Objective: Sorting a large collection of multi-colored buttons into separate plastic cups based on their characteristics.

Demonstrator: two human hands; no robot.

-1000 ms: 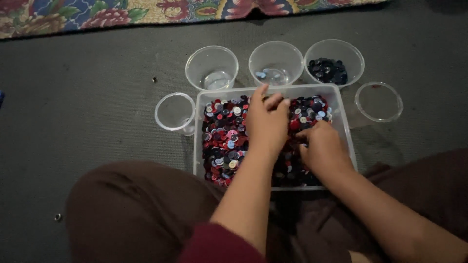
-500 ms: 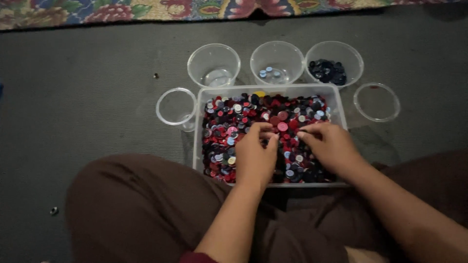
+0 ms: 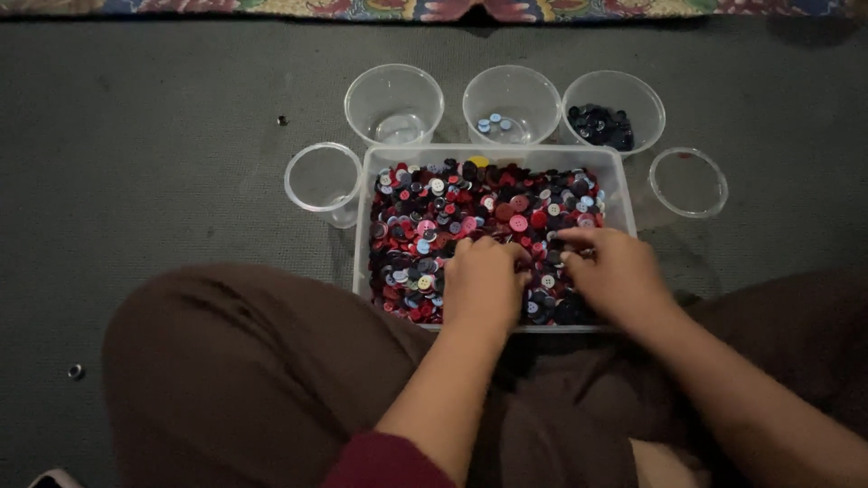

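Note:
A clear rectangular plastic tub (image 3: 363, 217) sits on the grey floor in front of my crossed legs, filled with mixed buttons (image 3: 452, 208) in red, dark blue, pink and white. My left hand (image 3: 484, 285) lies palm down on the buttons in the near middle of the tub, fingers curled into the pile. My right hand (image 3: 610, 271) lies beside it at the near right, fingertips pressed into the buttons. Whether either hand pinches a button is hidden.
Several clear plastic cups ring the tub: one (image 3: 393, 104) holding little at back left, one (image 3: 512, 107) with a few light blue buttons, one (image 3: 615, 113) with dark blue buttons, one (image 3: 323, 181) at the left, one (image 3: 688, 182) at the right. A patterned rug edge (image 3: 362, 7) runs along the top.
My left hand has pulled back from the far side of the tub to its near middle. My right hand stayed at the near right, shifting slightly among the buttons.

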